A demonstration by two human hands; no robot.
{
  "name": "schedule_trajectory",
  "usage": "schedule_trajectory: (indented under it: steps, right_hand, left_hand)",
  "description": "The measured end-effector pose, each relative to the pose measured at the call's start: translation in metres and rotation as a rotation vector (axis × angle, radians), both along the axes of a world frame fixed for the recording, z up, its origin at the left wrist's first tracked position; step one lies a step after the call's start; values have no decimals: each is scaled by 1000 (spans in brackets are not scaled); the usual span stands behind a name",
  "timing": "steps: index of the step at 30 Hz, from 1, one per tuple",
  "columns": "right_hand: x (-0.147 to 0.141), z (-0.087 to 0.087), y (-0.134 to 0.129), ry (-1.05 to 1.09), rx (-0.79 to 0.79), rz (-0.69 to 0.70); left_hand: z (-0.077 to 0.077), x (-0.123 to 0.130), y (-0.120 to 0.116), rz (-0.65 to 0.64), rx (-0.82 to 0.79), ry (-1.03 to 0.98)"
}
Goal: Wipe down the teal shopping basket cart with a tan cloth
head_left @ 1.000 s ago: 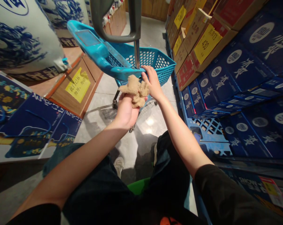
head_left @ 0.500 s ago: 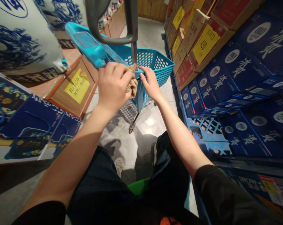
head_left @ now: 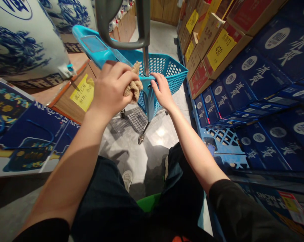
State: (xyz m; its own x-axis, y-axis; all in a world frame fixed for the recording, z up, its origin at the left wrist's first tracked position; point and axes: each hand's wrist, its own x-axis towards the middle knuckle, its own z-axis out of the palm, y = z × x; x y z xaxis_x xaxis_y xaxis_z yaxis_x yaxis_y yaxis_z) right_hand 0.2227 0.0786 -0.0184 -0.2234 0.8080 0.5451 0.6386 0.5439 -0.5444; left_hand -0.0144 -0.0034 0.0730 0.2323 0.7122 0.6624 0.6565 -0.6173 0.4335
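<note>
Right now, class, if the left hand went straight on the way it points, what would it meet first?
The steel pole of the blue shopping trolley, probably, just beyond the tan cloth in the left hand; depth is hard to judge.

I log a grey polished stone floor (head_left: 158, 158) running from the bottom centre of the frame to the top. At centre, a blue plastic shopping basket (head_left: 167, 69) stands on it on small casters (head_left: 141, 138). At right, a blue plastic pallet (head_left: 223, 137) sits on the floor, carrying stacked navy cartons (head_left: 252, 80), with brown cardboard cartons (head_left: 209, 40) higher up at upper right. At upper left, a wooden plinth (head_left: 62, 109) bearing a yellow notice (head_left: 82, 92) supports a large blue-and-white porcelain jar (head_left: 23, 43).
</note>
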Motion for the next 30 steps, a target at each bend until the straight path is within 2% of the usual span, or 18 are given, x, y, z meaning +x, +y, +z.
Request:
schedule_trajectory:
  steps: [3, 5, 8, 12, 18, 23, 26, 30]
  right_hand:
    - [-2, 6, -7, -38, -12, 0]
    - [-4, 11, -13, -47, -22, 0]
    - [-7, 14, -18, -23, -20, 17]
    - [-5, 6, -12, 35, 15, 33]
    - [-3, -4, -3, 66, 34, 90]
    - [-4, -3, -9, 57, 62, 34]
    - [-2, 0, -10, -24, 54, 5]
    - [-2, 2, -11, -46, 43, 12]
  left_hand:
    - [0, -16, 11, 184, 120, 54]
    - [-1, -26, 18, 271, 150, -35]
    - [-3, -25, 15, 182, 176, 11]
    - [0, -13, 5, 59, 161, 186]
    - [0, -28, 18, 230, 170, 74]
    - [-2, -4, 3, 69, 220, 223]
    - [0, 11, -7, -13, 159, 349]
    - [4, 12, -9, 117, 102, 307]
